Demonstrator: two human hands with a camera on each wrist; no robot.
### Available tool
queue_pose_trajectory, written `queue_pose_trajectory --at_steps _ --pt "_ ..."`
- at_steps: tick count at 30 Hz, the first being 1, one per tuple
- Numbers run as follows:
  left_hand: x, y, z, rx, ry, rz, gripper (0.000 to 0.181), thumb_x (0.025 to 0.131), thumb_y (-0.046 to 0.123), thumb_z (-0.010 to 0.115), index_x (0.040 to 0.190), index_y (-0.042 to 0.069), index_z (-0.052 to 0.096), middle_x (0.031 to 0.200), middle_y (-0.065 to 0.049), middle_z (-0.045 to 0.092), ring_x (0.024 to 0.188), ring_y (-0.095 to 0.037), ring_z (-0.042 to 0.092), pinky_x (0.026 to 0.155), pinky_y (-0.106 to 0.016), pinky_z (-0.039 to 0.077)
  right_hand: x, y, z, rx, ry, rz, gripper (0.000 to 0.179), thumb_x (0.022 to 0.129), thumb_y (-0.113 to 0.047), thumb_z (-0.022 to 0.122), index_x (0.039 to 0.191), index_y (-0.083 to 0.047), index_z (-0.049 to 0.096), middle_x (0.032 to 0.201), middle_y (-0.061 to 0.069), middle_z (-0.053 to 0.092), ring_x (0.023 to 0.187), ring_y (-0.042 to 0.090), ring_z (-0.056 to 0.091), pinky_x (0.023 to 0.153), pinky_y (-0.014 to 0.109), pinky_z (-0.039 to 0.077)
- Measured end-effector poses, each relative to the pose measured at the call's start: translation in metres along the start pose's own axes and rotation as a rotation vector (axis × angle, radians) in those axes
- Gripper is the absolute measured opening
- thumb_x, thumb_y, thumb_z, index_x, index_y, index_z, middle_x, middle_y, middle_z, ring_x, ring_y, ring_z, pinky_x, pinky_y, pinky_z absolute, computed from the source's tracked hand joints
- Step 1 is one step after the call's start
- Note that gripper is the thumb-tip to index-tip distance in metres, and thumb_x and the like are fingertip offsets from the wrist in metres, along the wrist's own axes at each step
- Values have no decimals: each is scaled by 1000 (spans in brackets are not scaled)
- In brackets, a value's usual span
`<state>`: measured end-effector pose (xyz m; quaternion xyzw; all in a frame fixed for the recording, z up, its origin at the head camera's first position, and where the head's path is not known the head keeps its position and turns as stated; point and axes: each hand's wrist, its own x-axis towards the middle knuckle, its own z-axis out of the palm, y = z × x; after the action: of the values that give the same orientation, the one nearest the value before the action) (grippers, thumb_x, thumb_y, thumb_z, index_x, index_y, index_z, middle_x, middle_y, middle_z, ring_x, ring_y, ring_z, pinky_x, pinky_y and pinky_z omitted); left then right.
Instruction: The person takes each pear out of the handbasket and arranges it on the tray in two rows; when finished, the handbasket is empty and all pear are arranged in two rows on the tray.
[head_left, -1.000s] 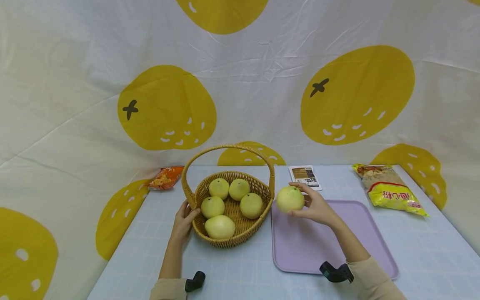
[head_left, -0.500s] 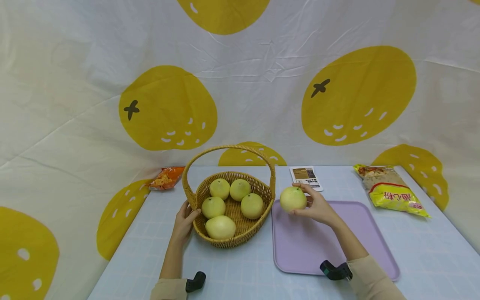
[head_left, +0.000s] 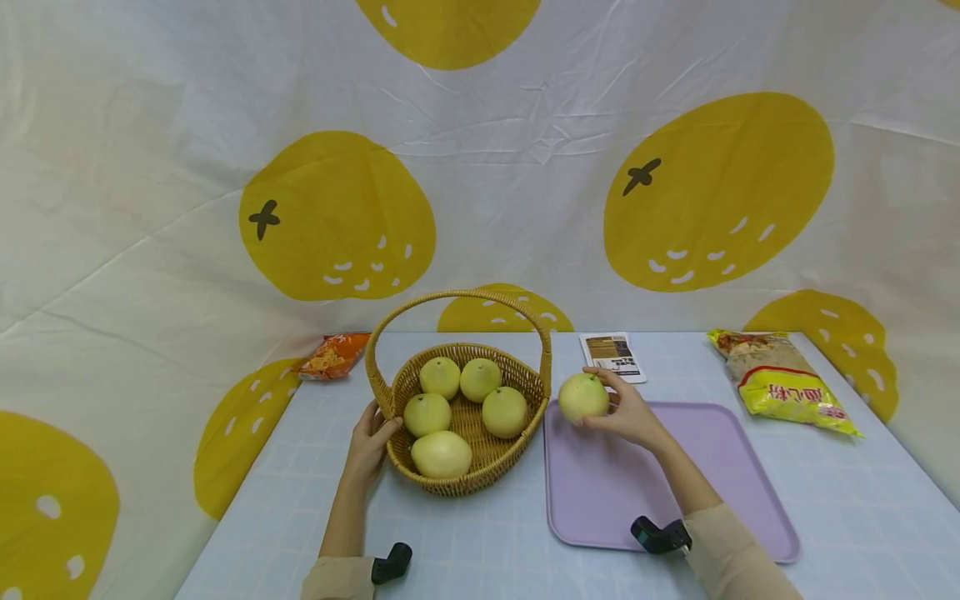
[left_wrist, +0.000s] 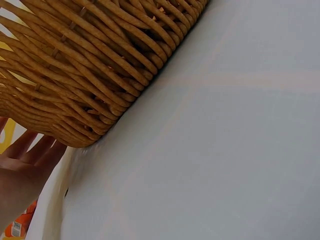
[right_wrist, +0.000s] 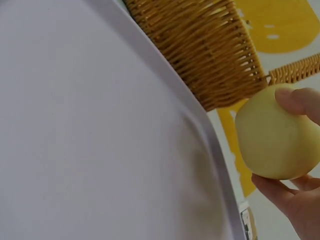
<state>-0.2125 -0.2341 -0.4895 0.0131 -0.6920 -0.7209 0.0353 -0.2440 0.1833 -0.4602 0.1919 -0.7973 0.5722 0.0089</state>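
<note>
In the head view, my right hand (head_left: 630,412) grips a round pale yellow-green fruit (head_left: 583,399) with a small stem dimple on top. Thumb and fingers hold it from opposite sides, as the right wrist view also shows. The fruit is above the far left corner of the lilac tray (head_left: 622,500). My left hand (head_left: 365,446) holds the left side of a wicker basket (head_left: 480,483), thumb at the rim by the handle's base. Its fingers lie along the outer wall in the left wrist view. Several similar fruits (head_left: 503,412) lie inside the basket.
An orange snack packet (head_left: 332,357) lies at the back left of the table. Behind the tray is a white packet with a brown label (head_left: 612,356). A larger yellow bag (head_left: 783,379) lies at the back right. The basket's tall handle (head_left: 457,293) arches over its opening.
My right hand first moves slightly right with the fruit, away from the basket, then stays nearly still while its forearm shifts slightly left. The left hand and basket hold their place.
</note>
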Motion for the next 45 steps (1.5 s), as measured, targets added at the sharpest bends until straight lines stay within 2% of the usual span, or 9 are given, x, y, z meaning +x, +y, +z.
queue_pose_trajectory --at_steps 13,18,25,34,39,45 --pt "0 0 -1 -4 -3 -2 64 91 5 53 148 5 23 147 -25 31 130 -36 36 88 -22 47 2 11 4 -18 4 35 76 70 -4 80 135 3 42 134 30 38 105 46 55 87 49 49" --pt "-1 1 0 14 -2 3 65 92 6 53 148 3 22 146 -27 30 131 -38 36 89 -24 46 3 13 4 -19 7 36 76 70 -4 80 135 6 40 134 30 39 103 45 56 87 46 49" --pt "0 0 0 -10 1 -7 65 91 5 54 149 6 23 146 -25 32 130 -35 37 85 -20 47 5 16 4 -12 16 27 76 69 0 79 134 7 41 132 32 41 100 44 58 85 44 49" --pt "1 -1 1 -4 1 -5 65 91 6 54 148 5 24 146 -25 32 129 -35 38 86 -20 46 4 21 5 -29 5 7 76 68 -1 81 133 7 42 131 31 43 109 48 51 89 51 47" --pt "1 -1 1 -8 3 -6 64 91 6 54 148 7 24 145 -24 33 129 -34 38 86 -20 47 3 22 7 -43 -7 2 76 68 -2 81 133 7 43 128 30 48 112 48 50 87 51 48" --pt "0 -1 0 1 7 -2 64 91 6 54 148 5 24 146 -25 32 129 -35 38 86 -20 47 4 25 8 -50 -11 -2 78 68 -1 80 134 7 40 129 30 46 114 48 48 87 52 48"
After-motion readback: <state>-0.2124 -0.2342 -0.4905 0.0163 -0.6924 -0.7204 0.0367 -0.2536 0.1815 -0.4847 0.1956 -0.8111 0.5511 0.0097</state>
